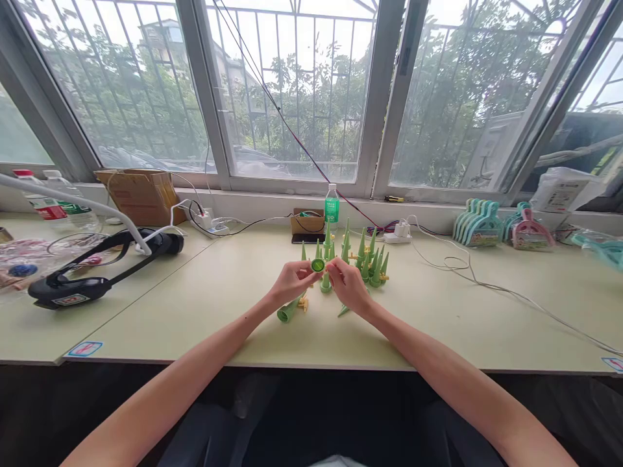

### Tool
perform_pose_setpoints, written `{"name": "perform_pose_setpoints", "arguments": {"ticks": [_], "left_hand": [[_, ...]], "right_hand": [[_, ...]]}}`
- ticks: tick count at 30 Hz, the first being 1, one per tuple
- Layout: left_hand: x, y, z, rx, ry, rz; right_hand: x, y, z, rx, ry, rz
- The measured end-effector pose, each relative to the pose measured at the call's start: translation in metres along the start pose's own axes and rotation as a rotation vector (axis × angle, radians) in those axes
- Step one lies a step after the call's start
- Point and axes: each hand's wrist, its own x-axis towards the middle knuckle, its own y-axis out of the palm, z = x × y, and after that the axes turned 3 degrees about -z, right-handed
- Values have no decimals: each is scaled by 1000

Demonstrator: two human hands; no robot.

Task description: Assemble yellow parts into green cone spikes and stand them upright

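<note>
My left hand [293, 280] grips a green watering spike [318, 265], its round open end facing me. Close against its right side, my right hand [346, 280] is closed in a pinch; the small thing in its fingertips is hidden. Behind and right of my hands, several green spikes [374, 269] stand point up, some with small yellow valves [384, 277]. Below my left hand, another green spike [285, 314] lies on its side, with a few loose yellow valves [303, 303] by it. A green tip [343, 311] shows under my right hand.
A green-labelled bottle [331, 209] and a small brown box [307, 224] stand behind the spikes. A black headset [97, 272] lies to the left. Power strips [398, 238] and a white cable [516, 295] are at the back and right. Small hangers [479, 224] stand further right.
</note>
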Motion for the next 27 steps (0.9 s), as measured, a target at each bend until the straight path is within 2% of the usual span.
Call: {"name": "perform_pose_setpoints", "arguments": {"ticks": [3, 12, 27], "left_hand": [[0, -1, -5, -64, -61, 28], [3, -4, -5, -167, -150, 8], [3, -6, -2, -241, -164, 91]], "right_hand": [[0, 0, 0, -5, -8, 9], [0, -1, 0, -2, -31, 30], [1, -4, 1, -31, -37, 33]]}}
